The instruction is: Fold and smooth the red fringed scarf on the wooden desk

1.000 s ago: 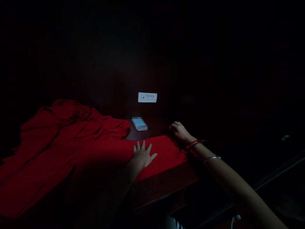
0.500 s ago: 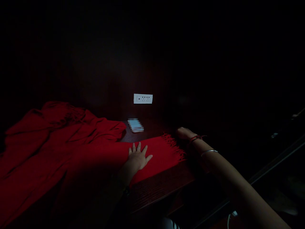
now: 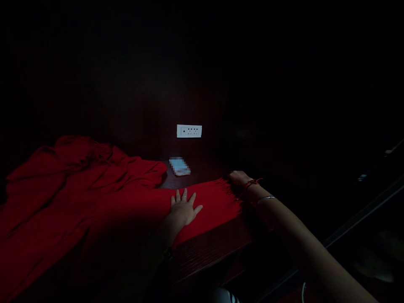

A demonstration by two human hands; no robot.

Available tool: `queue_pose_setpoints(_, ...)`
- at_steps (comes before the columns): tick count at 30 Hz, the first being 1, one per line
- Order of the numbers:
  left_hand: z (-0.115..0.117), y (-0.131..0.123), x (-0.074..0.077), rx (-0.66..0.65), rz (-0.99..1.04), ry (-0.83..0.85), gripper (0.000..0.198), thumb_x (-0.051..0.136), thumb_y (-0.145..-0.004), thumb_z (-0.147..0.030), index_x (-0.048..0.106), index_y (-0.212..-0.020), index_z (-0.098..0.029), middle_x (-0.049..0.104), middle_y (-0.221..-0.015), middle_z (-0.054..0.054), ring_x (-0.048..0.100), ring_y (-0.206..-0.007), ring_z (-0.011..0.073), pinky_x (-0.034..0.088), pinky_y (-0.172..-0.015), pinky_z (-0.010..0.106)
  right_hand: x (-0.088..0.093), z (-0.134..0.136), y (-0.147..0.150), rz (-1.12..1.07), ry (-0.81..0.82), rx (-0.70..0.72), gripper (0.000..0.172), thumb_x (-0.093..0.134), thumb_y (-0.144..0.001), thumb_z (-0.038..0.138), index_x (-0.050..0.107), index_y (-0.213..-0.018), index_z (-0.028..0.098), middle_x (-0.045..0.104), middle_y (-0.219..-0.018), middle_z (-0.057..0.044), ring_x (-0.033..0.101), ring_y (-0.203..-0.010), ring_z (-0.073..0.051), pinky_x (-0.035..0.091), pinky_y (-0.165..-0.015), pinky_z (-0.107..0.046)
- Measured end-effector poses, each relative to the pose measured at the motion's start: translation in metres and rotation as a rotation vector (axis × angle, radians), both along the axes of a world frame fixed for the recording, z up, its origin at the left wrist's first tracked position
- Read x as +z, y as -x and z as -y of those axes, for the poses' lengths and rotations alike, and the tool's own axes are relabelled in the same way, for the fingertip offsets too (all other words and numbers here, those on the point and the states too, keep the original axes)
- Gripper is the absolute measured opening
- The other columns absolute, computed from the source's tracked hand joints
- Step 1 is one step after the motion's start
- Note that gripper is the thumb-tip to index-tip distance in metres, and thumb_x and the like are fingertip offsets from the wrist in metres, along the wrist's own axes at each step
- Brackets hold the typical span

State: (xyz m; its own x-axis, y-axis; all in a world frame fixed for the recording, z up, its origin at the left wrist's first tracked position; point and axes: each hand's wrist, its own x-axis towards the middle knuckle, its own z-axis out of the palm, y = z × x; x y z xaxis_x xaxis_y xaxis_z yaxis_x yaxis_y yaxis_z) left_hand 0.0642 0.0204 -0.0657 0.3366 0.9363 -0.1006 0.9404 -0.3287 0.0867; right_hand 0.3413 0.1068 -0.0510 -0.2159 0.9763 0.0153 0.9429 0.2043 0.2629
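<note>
A red scarf (image 3: pixel 135 206) with a fringed end lies spread across a dark wooden surface, smooth on the right and bunched in folds on the left. My left hand (image 3: pixel 183 211) rests flat on the smooth part, its fingers spread and a ring on one of them. At the fringe (image 3: pixel 232 195), my right hand (image 3: pixel 239 178) is closed, knuckles up, by the far corner of the scarf's end. Its fingertips are hidden in shadow, so what they hold, if anything, cannot be made out.
Behind the scarf lies a pale blue, blurred-out flat object (image 3: pixel 179 166). A white wall socket (image 3: pixel 189 131) is on the dark back wall. The front edge of the wooden surface (image 3: pixel 208 256) runs below the scarf. A white cable (image 3: pixel 303 291) shows at the bottom. Most surroundings are very dark.
My right hand and forearm have shifted a little left, closer to the fringe, and some fringe strands lie differently. My left hand stays in place on the scarf.
</note>
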Motion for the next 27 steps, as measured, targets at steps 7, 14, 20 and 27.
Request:
queue_pose_setpoints(7, -0.001, -0.001, 0.0, 0.008, 0.003, 0.009, 0.067, 0.018, -0.077, -0.063, 0.019, -0.133, -0.027, 0.012, -0.141, 0.008, 0.008, -0.126, 0.0355, 0.015, -0.097, 0.05, 0.015, 0.016, 0.018, -0.107, -0.073, 0.301, 0.026, 0.045, -0.068, 0.009, 0.059, -0.089, 0.016, 0.058, -0.095, -0.007, 0.052, -0.09, -0.015, 0.038, -0.076, -0.022)
queue_pose_setpoints(14, 0.0, 0.0, 0.001, -0.002, -0.005, 0.002, 0.066, 0.018, -0.078, -0.062, 0.019, -0.133, -0.026, 0.012, -0.141, 0.009, 0.008, -0.126, 0.0359, 0.016, -0.097, 0.051, 0.001, 0.011, 0.017, 0.039, 0.063, 0.247, 0.025, 0.047, -0.068, 0.014, 0.062, -0.089, 0.018, 0.062, -0.093, -0.007, 0.057, -0.083, -0.017, 0.04, -0.068, -0.022)
queue_pose_setpoints(20, 0.002, -0.001, 0.005, 0.009, -0.008, 0.016, 0.066, 0.02, -0.078, -0.061, 0.019, -0.133, -0.026, 0.012, -0.141, 0.008, 0.008, -0.126, 0.036, 0.016, -0.097, 0.05, 0.017, 0.016, -0.013, 0.075, -0.007, 0.059, 0.027, 0.042, -0.069, 0.008, 0.063, -0.085, 0.013, 0.063, -0.087, -0.012, 0.058, -0.081, -0.019, 0.041, -0.068, -0.025)
queue_pose_setpoints(27, 0.0, 0.0, 0.001, 0.001, -0.013, 0.012, 0.066, 0.018, -0.078, -0.061, 0.018, -0.134, -0.026, 0.011, -0.141, 0.008, 0.007, -0.126, 0.0357, 0.015, -0.097, 0.051, 0.001, 0.03, 0.02, -0.081, 0.046, 0.45, 0.025, 0.046, -0.067, 0.011, 0.062, -0.085, 0.017, 0.062, -0.091, -0.005, 0.056, -0.083, -0.015, 0.039, -0.073, -0.022)
